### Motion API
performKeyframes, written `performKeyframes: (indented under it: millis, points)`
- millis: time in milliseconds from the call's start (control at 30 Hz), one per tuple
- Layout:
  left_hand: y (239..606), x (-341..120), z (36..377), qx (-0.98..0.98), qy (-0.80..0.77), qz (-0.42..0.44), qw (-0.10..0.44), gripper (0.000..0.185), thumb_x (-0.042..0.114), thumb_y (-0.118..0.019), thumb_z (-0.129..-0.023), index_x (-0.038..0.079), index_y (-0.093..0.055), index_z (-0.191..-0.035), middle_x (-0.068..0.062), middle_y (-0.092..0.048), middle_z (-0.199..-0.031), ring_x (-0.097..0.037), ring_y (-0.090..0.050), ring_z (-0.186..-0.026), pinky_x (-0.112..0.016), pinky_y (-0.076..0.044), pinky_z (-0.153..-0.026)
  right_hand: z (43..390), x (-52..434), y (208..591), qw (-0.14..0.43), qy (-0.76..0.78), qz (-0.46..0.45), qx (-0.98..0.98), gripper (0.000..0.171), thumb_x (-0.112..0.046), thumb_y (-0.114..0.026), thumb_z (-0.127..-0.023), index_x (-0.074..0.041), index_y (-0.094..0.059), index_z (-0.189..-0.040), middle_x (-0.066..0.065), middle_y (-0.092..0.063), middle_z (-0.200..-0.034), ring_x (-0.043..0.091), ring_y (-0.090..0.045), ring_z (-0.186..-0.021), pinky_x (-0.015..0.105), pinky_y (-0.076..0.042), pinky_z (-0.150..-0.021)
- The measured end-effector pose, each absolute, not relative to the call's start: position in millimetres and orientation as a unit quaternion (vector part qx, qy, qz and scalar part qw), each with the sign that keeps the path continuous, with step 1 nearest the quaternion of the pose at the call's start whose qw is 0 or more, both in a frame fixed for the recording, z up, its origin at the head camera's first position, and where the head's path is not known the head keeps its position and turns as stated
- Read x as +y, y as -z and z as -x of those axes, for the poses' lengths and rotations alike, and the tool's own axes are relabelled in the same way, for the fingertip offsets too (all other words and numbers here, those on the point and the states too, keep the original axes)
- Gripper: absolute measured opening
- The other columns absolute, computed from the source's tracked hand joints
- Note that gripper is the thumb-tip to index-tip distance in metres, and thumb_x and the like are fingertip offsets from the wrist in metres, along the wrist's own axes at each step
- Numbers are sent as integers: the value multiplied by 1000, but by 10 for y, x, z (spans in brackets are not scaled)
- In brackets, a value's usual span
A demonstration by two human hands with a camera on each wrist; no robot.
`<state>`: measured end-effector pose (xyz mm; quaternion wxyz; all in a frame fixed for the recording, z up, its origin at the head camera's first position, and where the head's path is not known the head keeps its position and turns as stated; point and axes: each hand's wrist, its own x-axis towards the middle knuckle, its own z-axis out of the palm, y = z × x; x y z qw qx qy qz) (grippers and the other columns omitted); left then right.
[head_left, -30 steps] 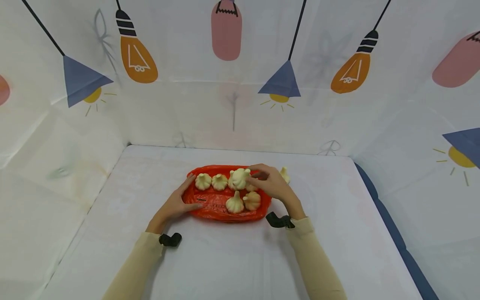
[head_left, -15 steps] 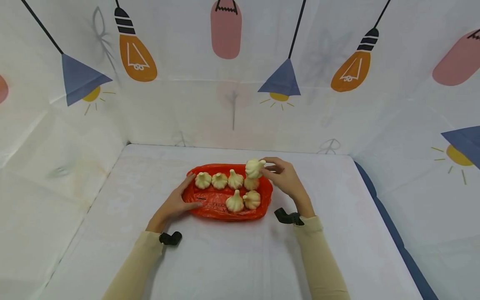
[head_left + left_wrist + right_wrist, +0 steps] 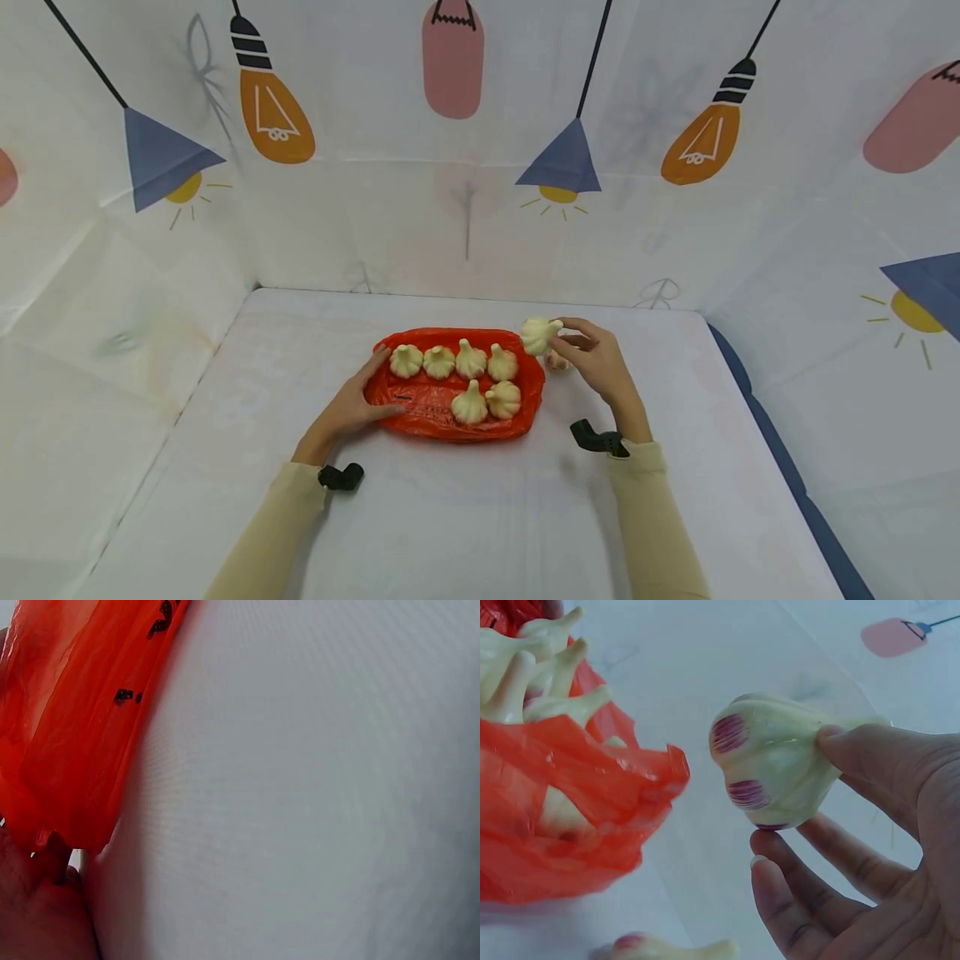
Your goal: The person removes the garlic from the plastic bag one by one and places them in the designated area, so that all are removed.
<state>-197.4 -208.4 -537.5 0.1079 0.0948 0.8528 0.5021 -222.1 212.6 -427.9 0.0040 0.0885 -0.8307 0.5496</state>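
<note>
One garlic bulb (image 3: 537,335) is pinched in the right hand (image 3: 596,361), thumb and fingers curled round it, held in the air just past the right end of the red bag (image 3: 420,400). Another bulb (image 3: 557,360) lies on the white table (image 3: 465,517) right beside that end, under the hand. Six bulbs sit on the bag: four in the far row (image 3: 453,362), two nearer (image 3: 486,401). The left hand (image 3: 347,410) presses flat on the bag's left edge, fingers straight. Wide bare cloth runs from the bag's right end toward the table's blue right edge (image 3: 780,467). Half a second ago the held bulb hung over the bag's far right corner; it has since cleared the bag's rim, and the left hand has not moved.
</note>
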Motion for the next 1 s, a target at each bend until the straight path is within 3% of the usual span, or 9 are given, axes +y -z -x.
performKeyframes:
  millis: [100, 333, 567, 1000]
  points:
    - [5377, -2085, 1972, 853, -502, -92, 110, 110, 36, -88, -82, 25, -19, -166, -12, -13, -173, -42, -12, -159, -65, -16, -125, 2207, 2201, 4298, 7, -554, -78, -829, 41, -28, -75, -96, -8, -68, -131, 12, -64, -139, 35, -66, -122, 50, -55, -103]
    - [5390, -2089, 1975, 855, -499, -98, 107, 110, 38, -88, -82, 25, -19, -166, -12, -14, -173, -42, -13, -159, -65, -16, -125, 2135, 2359, 4357, 15, -563, -50, -825, 41, -27, -75, -96, -6, -68, -131, 11, -62, -140, 15, -69, -111, 19, -56, -88]
    - [5399, -2090, 1976, 849, -508, -109, 97, 110, 36, -89, -81, 23, -20, -166, -12, -15, -173, -41, -12, -159, -65, -15, -126, 2103, 2456, 4415, 27, -575, -41, -817, 42, -22, -75, -96, -2, -66, -132, 14, -61, -139, 0, -68, -101, 18, -56, -84]
    - [5390, -2089, 1968, 849, -508, -102, 100, 110, 37, -88, -81, 25, -20, -166, -12, -16, -173, -41, -12, -159, -65, -15, -126, 2052, 2543, 4327, 47, -572, -32, -818, 39, -14, -71, -98, 4, -65, -133, 20, -60, -140, -4, -68, -98, 17, -57, -80]
